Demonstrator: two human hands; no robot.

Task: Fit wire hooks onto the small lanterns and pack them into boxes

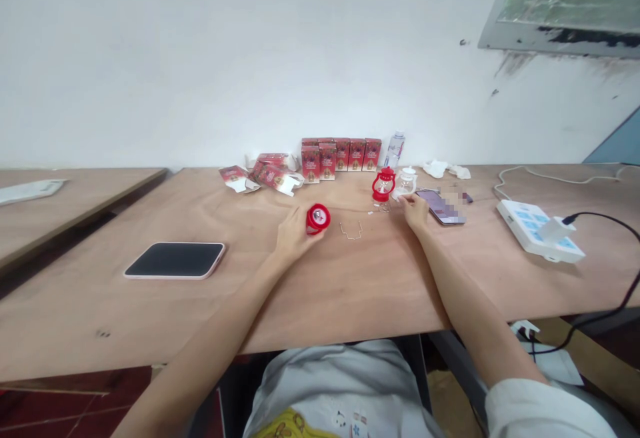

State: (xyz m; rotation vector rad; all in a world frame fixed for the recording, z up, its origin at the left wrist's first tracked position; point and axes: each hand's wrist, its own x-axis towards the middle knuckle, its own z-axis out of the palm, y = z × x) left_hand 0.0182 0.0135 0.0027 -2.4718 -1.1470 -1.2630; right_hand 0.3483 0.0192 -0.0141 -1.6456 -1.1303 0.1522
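Observation:
My left hand [293, 233] is closed around a small red lantern [318, 219], whose round end with a pale disc faces me. A thin bent wire [351, 231] lies on the table just right of it. Farther right, the fingertips of my right hand [415, 211] are pinched together low beside a white lantern [405, 183]; what is between them is too small to make out. Upright to the left of the white one stands another red lantern [383, 185]. Small metal pieces [383, 207] lie in front of these two lanterns.
Several red boxes [327, 161] stand against the wall, with opened cartons [273, 177] to their left. Behind the lanterns are a clear bottle [395, 150] and crumpled tissues [436, 169]. Phones lie left [175, 261] and right [443, 207]; a power strip [540, 231] with cables sits far right.

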